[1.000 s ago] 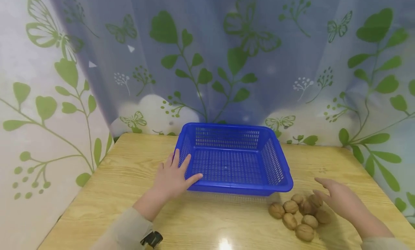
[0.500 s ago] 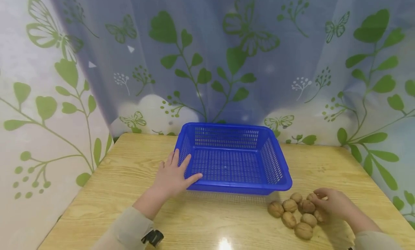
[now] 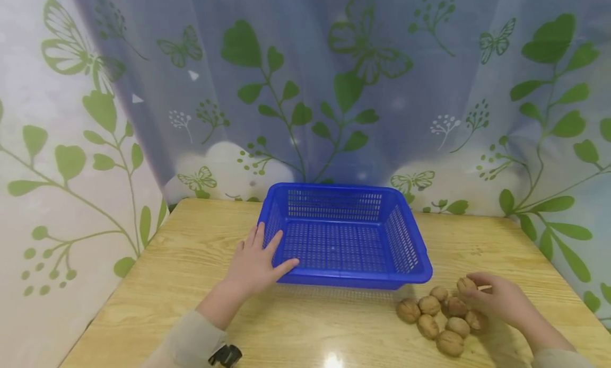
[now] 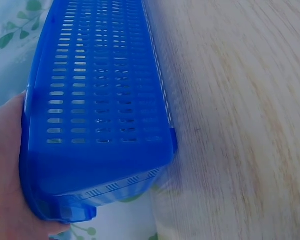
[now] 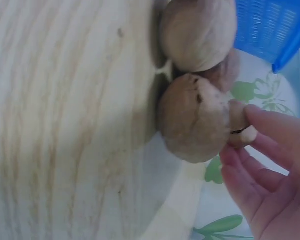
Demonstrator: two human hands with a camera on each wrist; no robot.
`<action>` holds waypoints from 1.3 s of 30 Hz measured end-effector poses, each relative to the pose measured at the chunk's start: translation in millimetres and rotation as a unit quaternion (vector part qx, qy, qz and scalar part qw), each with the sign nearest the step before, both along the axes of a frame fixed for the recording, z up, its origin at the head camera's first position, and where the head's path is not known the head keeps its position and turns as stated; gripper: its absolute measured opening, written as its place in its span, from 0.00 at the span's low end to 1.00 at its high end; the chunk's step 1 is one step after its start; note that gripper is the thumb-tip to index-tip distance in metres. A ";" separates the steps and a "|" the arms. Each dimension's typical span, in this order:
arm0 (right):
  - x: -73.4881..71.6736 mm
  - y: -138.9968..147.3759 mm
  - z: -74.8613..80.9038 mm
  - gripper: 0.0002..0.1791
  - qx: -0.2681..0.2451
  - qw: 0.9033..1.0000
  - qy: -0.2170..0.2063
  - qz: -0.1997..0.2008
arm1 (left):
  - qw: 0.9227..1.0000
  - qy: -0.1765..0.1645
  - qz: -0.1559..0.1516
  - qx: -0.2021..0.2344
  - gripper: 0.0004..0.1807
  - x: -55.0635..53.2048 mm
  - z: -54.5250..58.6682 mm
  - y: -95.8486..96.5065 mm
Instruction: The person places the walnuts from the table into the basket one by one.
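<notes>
A blue plastic basket (image 3: 353, 278) with slotted walls stands on the table, nothing inside it. My left hand (image 3: 255, 264) rests on its near left corner, fingers spread and straight over the rim; the left wrist view shows the basket's slotted side (image 4: 100, 100) beside that hand (image 4: 7, 175). To the basket's right, my right hand (image 3: 506, 299) pinches a walnut (image 3: 466, 286) between thumb and fingertips, at the far edge of a loose group of walnuts (image 3: 450, 343). In the right wrist view, a nearer walnut (image 5: 195, 120) partly hides the pinched walnut (image 5: 238, 122).
The wooden table (image 3: 157, 283) runs back to a blue curtain (image 3: 305, 92) printed with green leaves and butterflies. A pale printed cloth (image 3: 62, 198) hangs along the left side. The walnuts lie just off the basket's near right corner.
My right hand has come down to the walnuts, closed its fingertips on the far right one and lifted it slightly. The left hand and the basket have stayed in place.
</notes>
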State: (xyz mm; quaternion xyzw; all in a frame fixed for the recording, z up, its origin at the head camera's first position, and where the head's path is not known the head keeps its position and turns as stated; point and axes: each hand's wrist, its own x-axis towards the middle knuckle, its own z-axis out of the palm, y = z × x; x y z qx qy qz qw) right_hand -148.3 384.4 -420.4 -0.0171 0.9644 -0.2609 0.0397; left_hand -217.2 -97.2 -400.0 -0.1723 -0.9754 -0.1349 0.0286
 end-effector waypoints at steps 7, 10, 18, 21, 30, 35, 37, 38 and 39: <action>6.4 -12.4 12.7 0.32 -0.046 0.999 0.026 -0.012 | 1.000 0.018 0.002 0.001 0.48 1.5 -1.0 -4.5; 7.5 -19.1 21.5 0.33 -0.070 0.997 0.031 -0.015 | 1.000 0.017 0.001 -0.001 0.48 3.2 0.7 -4.7; 7.0 -39.7 44.9 0.34 -0.116 0.992 0.040 -0.023 | 1.000 0.013 -0.007 -0.004 0.47 4.7 4.0 -2.2; 5.5 -45.7 50.6 0.34 -0.130 0.990 0.042 -0.021 | 1.000 0.011 -0.007 -0.006 0.47 3.8 3.8 -1.2; 1.9 -61.9 60.5 0.33 -0.139 0.989 0.050 -0.010 | 1.000 0.010 -0.012 0.012 0.46 4.9 0.3 1.6; -4.6 -74.2 63.2 0.32 -0.157 0.986 0.055 -0.002 | 1.000 0.017 -0.012 0.009 0.47 2.4 -0.9 3.5; -8.0 -78.8 65.1 0.32 -0.165 0.985 0.056 0.002 | 1.000 0.017 -0.011 0.008 0.47 2.0 -0.4 4.9; -9.7 -80.7 65.7 0.32 -0.168 0.984 0.057 0.003 | 1.000 0.016 -0.011 0.008 0.47 2.1 0.1 5.7; -11.4 -82.4 66.4 0.33 -0.168 0.984 0.056 0.004 | 1.000 0.015 -0.011 0.009 0.47 2.2 0.4 6.4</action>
